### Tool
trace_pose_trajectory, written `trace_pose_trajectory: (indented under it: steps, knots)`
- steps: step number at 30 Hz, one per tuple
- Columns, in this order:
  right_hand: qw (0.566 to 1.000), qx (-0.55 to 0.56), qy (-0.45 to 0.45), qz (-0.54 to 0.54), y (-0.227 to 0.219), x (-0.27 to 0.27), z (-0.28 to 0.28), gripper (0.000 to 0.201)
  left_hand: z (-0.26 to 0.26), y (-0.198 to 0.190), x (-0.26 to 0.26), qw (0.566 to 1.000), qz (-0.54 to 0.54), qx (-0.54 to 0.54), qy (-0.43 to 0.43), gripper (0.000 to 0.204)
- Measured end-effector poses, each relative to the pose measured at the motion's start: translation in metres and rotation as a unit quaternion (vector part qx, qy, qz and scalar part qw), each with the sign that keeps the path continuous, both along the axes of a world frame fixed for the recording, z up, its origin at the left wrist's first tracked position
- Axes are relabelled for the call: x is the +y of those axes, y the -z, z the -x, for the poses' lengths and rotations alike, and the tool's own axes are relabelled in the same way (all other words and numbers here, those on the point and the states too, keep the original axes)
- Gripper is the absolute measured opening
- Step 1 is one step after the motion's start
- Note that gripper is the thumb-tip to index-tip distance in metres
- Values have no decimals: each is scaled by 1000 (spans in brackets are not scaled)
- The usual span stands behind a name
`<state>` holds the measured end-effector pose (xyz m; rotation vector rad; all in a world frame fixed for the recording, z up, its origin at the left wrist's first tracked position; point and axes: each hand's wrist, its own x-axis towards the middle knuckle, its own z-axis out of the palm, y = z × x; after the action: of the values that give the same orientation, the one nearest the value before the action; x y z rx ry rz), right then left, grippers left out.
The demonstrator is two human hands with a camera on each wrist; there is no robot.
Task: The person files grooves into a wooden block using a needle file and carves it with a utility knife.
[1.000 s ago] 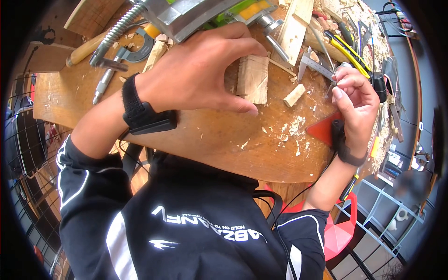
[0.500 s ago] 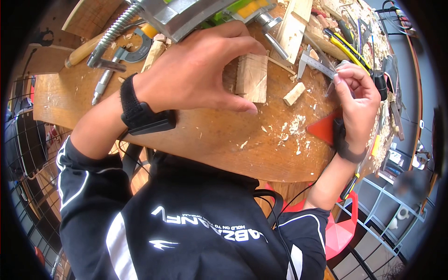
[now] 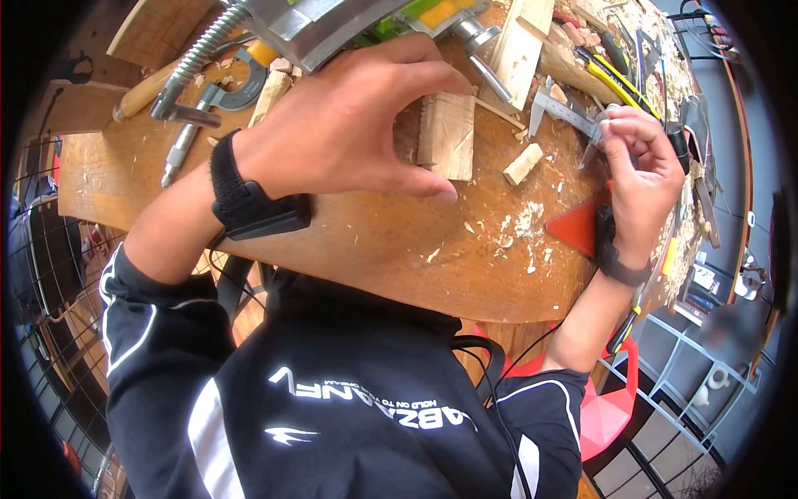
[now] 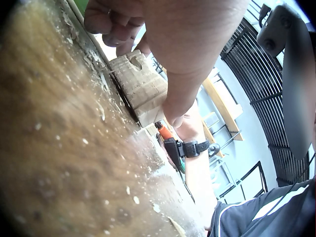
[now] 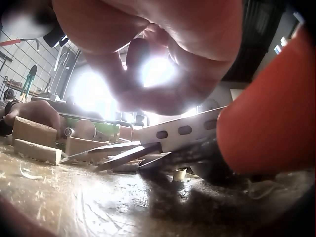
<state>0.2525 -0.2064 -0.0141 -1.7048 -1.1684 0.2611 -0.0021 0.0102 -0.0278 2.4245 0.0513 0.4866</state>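
Observation:
My left hand [image 3: 349, 125] reaches around a squared wooden block [image 3: 449, 137] on the bench, thumb at the near end and fingers at the far end. The left wrist view shows the block [image 4: 140, 89] between thumb and fingers, its top face notched. My right hand [image 3: 636, 158] has curled fingers at the end of a metal caliper [image 3: 569, 114], thumb and forefinger pinching there. In the right wrist view the slotted caliper beam [image 5: 185, 129] runs just below the curled fingers. A small wood offcut [image 3: 523, 164] lies between the hands.
A metal vise [image 3: 307, 33] with a crank stands behind the left hand, a micrometer [image 3: 233, 91] beside it. Yellow-handled pliers [image 3: 619, 83], wood strips [image 3: 519, 50] and shavings cover the right back. An orange triangular piece [image 3: 573, 229] lies by the right wrist.
My right hand, which pinched a thin rod one second ago, has shifted slightly and its fingertips now meet the caliper's end. The left hand and block keep their places.

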Motion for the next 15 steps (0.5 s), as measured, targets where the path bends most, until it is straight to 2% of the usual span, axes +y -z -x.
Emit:
trace_pose_trajectory:
  steps: [3,7,10,15]
  knots:
    - [996,-30,62,-59,-1,3,1,13,0,0,1,1000,2,-3,0,77]
    - [998,-42,49,-17,0,0,-4,12,0,1,0,1000,-1,-7,0,77]
    - [993,-55,93,-52,-3,2,0,13,0,0,0,1000,1,-3,-1,77]
    - [995,-60,68,-33,-3,-1,-3,14,0,1,0,1000,-3,-11,-1,77]
